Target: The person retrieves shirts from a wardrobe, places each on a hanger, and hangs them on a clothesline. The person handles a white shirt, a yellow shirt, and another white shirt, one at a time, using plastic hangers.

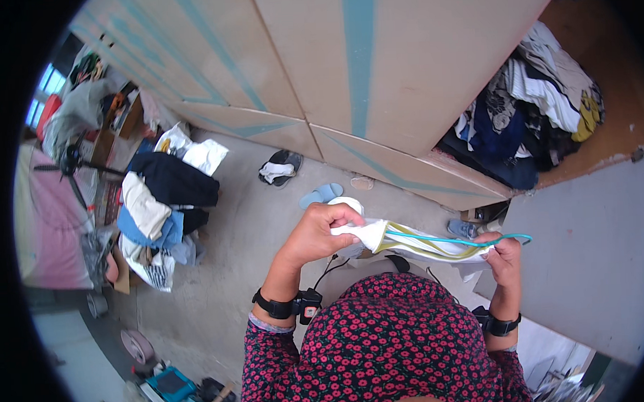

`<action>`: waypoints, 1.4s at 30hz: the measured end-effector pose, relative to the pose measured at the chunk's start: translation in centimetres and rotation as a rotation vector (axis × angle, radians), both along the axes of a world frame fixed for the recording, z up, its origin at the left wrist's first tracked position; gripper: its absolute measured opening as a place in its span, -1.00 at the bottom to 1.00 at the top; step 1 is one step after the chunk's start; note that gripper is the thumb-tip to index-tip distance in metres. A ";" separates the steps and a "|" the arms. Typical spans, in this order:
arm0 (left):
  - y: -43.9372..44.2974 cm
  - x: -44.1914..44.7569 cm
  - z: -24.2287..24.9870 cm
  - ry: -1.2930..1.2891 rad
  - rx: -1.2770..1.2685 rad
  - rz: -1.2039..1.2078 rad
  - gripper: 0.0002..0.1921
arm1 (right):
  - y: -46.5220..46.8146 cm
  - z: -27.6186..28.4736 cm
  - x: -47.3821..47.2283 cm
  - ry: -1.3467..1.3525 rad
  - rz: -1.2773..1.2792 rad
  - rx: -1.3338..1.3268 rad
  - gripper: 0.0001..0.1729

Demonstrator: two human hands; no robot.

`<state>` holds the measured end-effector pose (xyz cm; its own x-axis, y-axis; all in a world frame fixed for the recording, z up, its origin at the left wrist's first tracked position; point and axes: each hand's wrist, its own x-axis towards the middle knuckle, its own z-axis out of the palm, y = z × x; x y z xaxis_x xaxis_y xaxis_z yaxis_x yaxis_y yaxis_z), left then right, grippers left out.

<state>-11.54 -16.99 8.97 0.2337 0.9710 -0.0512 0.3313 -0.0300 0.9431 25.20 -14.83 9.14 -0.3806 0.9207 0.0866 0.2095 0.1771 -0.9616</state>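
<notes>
Before my chest, a white garment with yellow-green trim [424,245] is stretched between both hands. My left hand [323,230] pinches its white end between thumb and fingers. A turquoise clothes hanger [440,238] runs along the garment, one end inside the cloth near my left hand. My right hand [502,256] grips the other end of the garment together with the hanger, whose curved tip sticks out to the right. The far end of the hanger is hidden in the fabric.
A wardrobe [317,68] stands ahead; its open compartment at right holds piled clothes [526,103]. Its grey door [584,255] swings out at right. More clothes [167,190] lie heaped at left beside a fan [71,159]. Blue slippers [322,194] and dark shoes [281,168] are on the floor.
</notes>
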 end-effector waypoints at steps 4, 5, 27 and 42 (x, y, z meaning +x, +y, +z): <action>2.1 -1.2 0.3 0.345 0.453 -0.060 -0.70 | -1.0 0.5 -2.7 0.056 -0.077 0.053 -0.79; 2.5 -1.6 0.3 0.370 0.455 -0.088 -0.70 | -1.0 0.5 -3.1 0.051 -0.083 0.060 -0.79; 5.8 0.9 3.7 0.103 0.835 -0.561 -0.87 | -6.1 3.1 -7.3 0.037 -0.383 0.180 -0.77; 4.8 3.9 4.3 0.421 0.696 -0.517 -0.87 | -7.2 3.5 -4.5 -0.140 -0.437 0.201 -0.71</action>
<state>-7.63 -12.19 13.26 0.7349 0.5977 0.3205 0.4272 -0.7750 0.4656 20.72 -22.04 12.63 0.0166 0.9669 0.2546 0.4299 0.2230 -0.8749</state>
